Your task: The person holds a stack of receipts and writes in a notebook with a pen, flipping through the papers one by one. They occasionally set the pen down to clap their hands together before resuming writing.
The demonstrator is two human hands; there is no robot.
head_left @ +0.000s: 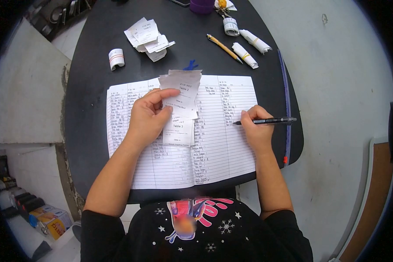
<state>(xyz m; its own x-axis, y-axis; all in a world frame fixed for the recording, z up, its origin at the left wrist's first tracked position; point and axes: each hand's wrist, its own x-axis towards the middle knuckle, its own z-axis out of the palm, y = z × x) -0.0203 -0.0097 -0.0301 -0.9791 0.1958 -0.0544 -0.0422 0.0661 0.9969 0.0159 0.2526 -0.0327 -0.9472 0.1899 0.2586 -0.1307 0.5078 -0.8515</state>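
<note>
My left hand [150,114] pinches a small stack of printed receipts [179,102] over the middle of an open ruled notebook [225,163]. "Table 2" and "Table 3" can be read on the slips. Between the thumb and fingers of my right hand [256,129] is a black pen [273,120], its tip at the handwritten list on the right page. Columns of handwriting fill much of both pages. The receipts hide part of the left page and the notebook's centre fold.
Loose receipts [148,37] lie in a pile at the back of the black table [89,105]. Rolled papers [245,55], a wooden pen [224,48] and a purple container [201,6] are at the back right. A blue ruler-like strip [285,100] runs along the right edge.
</note>
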